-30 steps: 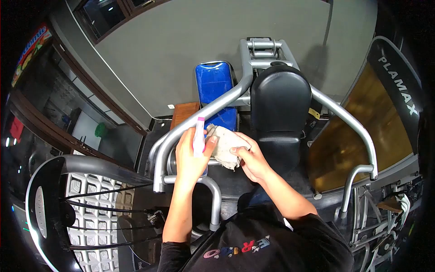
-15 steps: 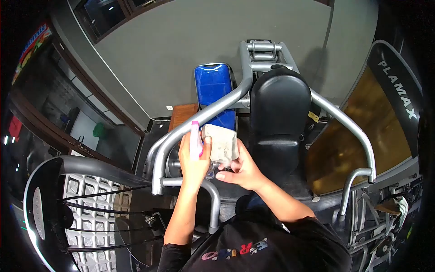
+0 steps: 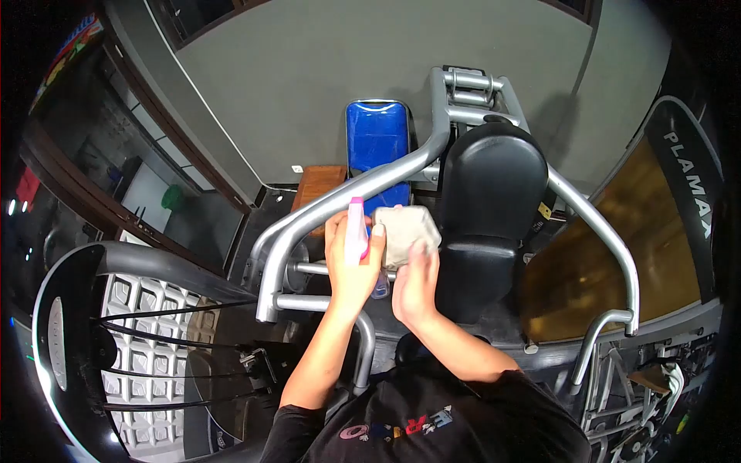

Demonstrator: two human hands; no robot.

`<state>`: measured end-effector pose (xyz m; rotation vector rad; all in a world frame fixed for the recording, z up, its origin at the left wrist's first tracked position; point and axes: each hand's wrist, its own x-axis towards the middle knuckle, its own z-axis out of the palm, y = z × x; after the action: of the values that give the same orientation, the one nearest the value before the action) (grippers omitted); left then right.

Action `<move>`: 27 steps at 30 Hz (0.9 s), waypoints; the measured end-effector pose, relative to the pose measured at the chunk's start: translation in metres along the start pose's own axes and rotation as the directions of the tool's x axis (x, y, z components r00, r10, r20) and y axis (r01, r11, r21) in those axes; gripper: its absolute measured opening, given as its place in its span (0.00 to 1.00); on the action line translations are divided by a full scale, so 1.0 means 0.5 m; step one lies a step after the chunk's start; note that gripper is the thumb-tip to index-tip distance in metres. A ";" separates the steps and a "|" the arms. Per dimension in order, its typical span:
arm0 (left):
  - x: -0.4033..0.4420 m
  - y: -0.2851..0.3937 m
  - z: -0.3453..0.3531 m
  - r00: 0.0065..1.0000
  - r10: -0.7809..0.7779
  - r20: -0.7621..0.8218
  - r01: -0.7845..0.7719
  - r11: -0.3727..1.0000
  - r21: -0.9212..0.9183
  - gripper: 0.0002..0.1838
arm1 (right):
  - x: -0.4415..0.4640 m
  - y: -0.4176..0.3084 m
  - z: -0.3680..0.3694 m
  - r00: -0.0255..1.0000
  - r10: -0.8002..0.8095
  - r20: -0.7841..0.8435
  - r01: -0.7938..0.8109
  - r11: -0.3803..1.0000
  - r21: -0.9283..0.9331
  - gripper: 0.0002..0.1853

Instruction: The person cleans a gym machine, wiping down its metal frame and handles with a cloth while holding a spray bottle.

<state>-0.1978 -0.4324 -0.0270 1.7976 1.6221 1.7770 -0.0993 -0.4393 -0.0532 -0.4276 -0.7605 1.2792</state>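
A spray bottle with a pink-and-white trigger head (image 3: 356,231) stands in my left hand (image 3: 351,266), whose fingers are wrapped round it. Part of its clear body shows below that hand. Just right of the bottle is a folded off-white cloth (image 3: 405,231), its top face turned up to me. My right hand (image 3: 417,285) is on the cloth's lower right part, fingers pressed against it and slightly blurred. The cloth's underside is hidden, and I cannot tell whether my left fingertips also support it.
A grey tubular frame (image 3: 370,181) of an exercise machine curves ahead of my hands, with a black padded seat (image 3: 494,185) to the right. Behind stand a blue padded chair (image 3: 378,139) and a brown wooden box (image 3: 318,189). Cables (image 3: 177,339) run at the lower left.
Both hands, the bottle and the cloth have shifted right in view. My right hand has turned, its fingers coming up onto the cloth's face from its lower edge.
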 end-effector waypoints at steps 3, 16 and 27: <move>-0.003 -0.045 0.002 0.997 -0.076 0.013 0.077 0.988 -0.130 0.15 | 0.043 -0.029 -0.016 0.904 0.394 -0.168 -0.343 0.901 0.265 0.28; -0.005 -0.176 -0.065 0.930 -0.362 0.065 0.336 0.908 0.253 0.15 | 0.074 -0.046 -0.187 0.910 0.342 -0.235 -0.316 0.938 0.141 0.23; -0.017 -0.167 -0.068 0.910 -0.298 0.287 0.209 0.929 0.305 0.14 | 0.070 -0.021 -0.193 0.889 0.368 -0.273 -0.365 0.929 0.064 0.25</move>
<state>-0.2689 -0.4232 -0.0825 1.7634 1.9151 1.1196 -0.0198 -0.3969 -0.1033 -0.7545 -0.4411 1.5327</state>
